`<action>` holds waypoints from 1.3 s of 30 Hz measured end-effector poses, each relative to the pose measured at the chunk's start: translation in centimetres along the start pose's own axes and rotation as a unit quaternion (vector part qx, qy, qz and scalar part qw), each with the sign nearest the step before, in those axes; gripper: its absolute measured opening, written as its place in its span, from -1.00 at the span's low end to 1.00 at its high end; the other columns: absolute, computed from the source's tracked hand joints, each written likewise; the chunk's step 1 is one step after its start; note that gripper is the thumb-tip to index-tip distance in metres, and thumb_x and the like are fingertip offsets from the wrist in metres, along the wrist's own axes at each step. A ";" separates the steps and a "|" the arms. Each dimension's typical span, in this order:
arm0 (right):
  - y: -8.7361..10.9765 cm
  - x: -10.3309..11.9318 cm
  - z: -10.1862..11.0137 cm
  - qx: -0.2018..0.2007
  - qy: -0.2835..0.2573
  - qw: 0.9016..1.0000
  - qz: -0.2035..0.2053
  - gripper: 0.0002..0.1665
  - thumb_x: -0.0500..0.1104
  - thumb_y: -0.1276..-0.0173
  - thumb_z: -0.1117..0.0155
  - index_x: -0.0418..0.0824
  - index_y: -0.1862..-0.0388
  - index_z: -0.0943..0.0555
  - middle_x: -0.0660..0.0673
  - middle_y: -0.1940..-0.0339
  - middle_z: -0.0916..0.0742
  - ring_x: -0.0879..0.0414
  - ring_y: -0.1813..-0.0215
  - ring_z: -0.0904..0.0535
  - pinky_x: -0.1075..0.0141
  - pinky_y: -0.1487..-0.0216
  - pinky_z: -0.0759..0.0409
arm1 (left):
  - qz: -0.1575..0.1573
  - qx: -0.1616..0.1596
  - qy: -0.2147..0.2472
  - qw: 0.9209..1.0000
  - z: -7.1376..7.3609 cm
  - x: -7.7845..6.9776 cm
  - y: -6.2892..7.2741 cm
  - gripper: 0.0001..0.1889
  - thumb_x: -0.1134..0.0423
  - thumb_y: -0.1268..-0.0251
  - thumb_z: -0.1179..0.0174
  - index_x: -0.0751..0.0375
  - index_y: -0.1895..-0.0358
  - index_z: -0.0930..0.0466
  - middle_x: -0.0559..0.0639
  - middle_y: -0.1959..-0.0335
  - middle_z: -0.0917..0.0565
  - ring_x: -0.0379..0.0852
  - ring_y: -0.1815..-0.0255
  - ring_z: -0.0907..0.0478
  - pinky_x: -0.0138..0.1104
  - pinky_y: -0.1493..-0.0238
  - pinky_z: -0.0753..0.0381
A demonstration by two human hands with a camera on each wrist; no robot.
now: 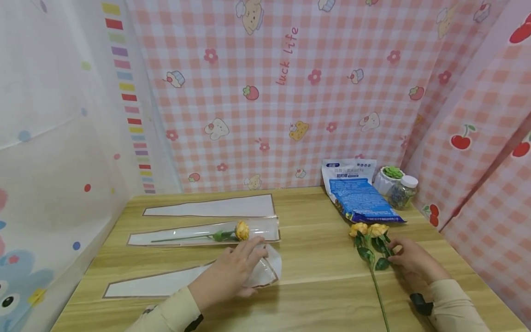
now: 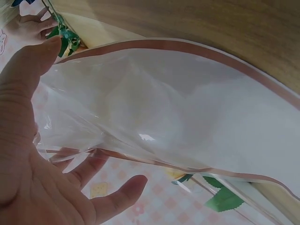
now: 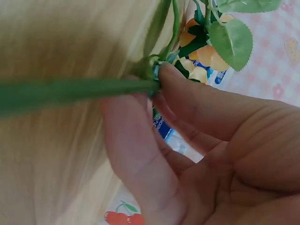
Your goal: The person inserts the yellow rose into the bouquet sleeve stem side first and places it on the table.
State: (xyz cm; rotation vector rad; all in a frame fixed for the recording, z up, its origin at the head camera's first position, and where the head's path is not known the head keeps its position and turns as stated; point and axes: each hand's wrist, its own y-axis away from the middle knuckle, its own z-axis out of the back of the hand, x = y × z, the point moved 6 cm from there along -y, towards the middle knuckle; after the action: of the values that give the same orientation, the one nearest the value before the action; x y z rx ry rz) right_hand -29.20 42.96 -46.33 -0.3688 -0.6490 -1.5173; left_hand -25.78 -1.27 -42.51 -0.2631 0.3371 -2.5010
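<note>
My left hand [image 1: 234,272] grips the wide end of the front clear flower sleeve [image 1: 143,283]. In the left wrist view, its thumb is at one brown-edged side and its fingers are at the other, with the film bulging between. On the right, two yellow artificial roses [image 1: 369,229] lie side by side. My right hand [image 1: 410,259] pinches a rose stem [image 3: 70,93] between thumb and fingers, just below green leaves [image 3: 231,44]. Behind the left hand, another yellow rose [image 1: 242,230] lies along the middle sleeve [image 1: 269,230], its stem pointing left.
A third white sleeve [image 1: 215,206] lies flat at the back of the wooden table [image 1: 309,276]. At the back right lean a blue and white bag [image 1: 361,196], a potted succulent [image 1: 386,180] and a lidded jar [image 1: 403,193]. Patterned curtains [image 1: 290,106] enclose the table.
</note>
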 end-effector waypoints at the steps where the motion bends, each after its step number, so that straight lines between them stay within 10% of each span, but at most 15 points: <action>1: 0.0 -0.1 0.1 0.003 -0.001 1.000 0.000 -0.67 -0.41 -0.40 -0.25 -0.56 -0.07 -0.46 -0.35 0.22 -0.65 -0.09 0.22 -0.60 0.09 0.32 -0.62 | -0.001 -0.002 0.000 1.000 0.0 0.0 0.0 -0.03 -0.19 0.09 -0.57 0.11 -0.34 -0.23 0.20 -0.43 -0.29 0.07 -0.21 -0.48 -0.14 0.31 -0.68; 18: 1.7 -0.3 2.7 0.033 -0.098 0.993 -0.060 -0.45 -0.24 -0.57 -0.10 -0.50 -0.39 -0.24 -0.50 -0.03 -0.59 -0.26 0.02 -0.62 -0.08 0.23 -0.72 | -0.010 -0.007 -0.006 1.000 0.4 -0.3 0.1 -0.09 -0.17 0.02 -0.54 0.12 -0.33 -0.25 0.21 -0.44 -0.29 0.08 -0.24 -0.47 -0.11 0.27 -0.70; 39: 3.3 5.0 6.3 -0.146 -0.030 0.988 0.039 -0.51 -0.31 -0.53 -0.10 -0.51 -0.34 -0.32 -0.37 0.21 -0.65 -0.07 0.29 -0.67 0.13 0.45 -0.73 | -0.015 -0.003 -0.008 1.000 0.4 -0.3 0.3 -0.11 -0.16 0.02 -0.55 0.12 -0.31 -0.27 0.18 -0.43 -0.29 0.05 -0.23 -0.48 -0.16 0.33 -0.67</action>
State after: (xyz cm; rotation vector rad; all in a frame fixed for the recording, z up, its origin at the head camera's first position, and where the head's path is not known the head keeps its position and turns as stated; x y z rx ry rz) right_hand -27.32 42.93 -37.90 -0.6570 -0.4526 -1.5324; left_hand -25.25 -1.36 -42.26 -0.2928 0.3362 -2.5264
